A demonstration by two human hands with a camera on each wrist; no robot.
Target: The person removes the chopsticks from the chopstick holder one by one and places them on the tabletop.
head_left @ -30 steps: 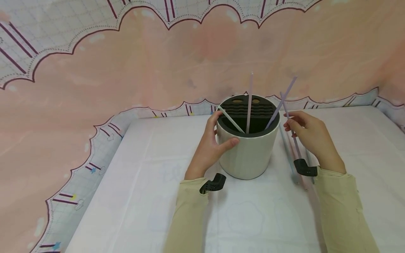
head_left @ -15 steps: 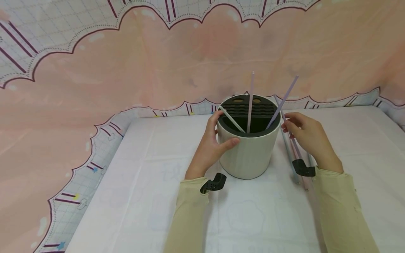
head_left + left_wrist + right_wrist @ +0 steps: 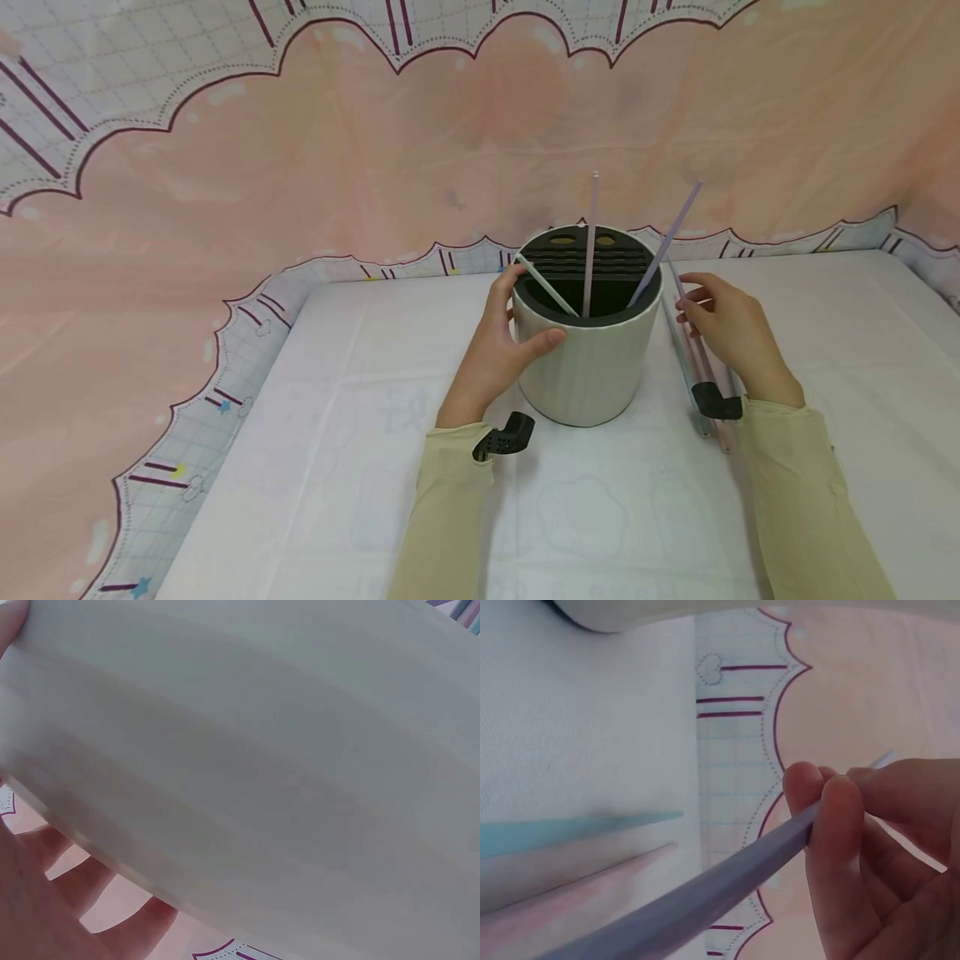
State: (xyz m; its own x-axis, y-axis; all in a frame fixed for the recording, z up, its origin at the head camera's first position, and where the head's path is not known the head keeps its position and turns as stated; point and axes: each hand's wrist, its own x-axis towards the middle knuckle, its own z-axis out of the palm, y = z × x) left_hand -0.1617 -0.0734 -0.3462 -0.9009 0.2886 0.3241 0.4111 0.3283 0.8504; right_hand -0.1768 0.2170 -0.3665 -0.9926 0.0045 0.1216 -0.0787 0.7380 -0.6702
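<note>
A round white holder [image 3: 581, 379] with a black slotted top [image 3: 570, 254] stands upright on the table. Three thin straws lean in its front opening: a pale green straw [image 3: 550, 287], a pink straw [image 3: 590, 250] and a purple straw [image 3: 671, 237]. My left hand [image 3: 491, 354] grips the holder's left side, thumb on the front and fingers around the back. Just right of the holder, my right hand [image 3: 731, 329] pinches another purple straw [image 3: 727, 889] between thumb and fingertips. In the right wrist view it slants up from the lower left, its far tip showing past the thumb.
Beneath the right hand, a blue straw [image 3: 577, 829] and a pink straw [image 3: 585, 892] lie side by side on the white tabletop [image 3: 360, 500]. A patterned peach curtain [image 3: 450, 150] hangs behind the table. Each wrist carries a black camera mount [image 3: 510, 433].
The purple straw in my right hand has sunk, its top end now lower beside the holder's rim. That hand has shifted slightly left and down. My left hand stays on the holder.
</note>
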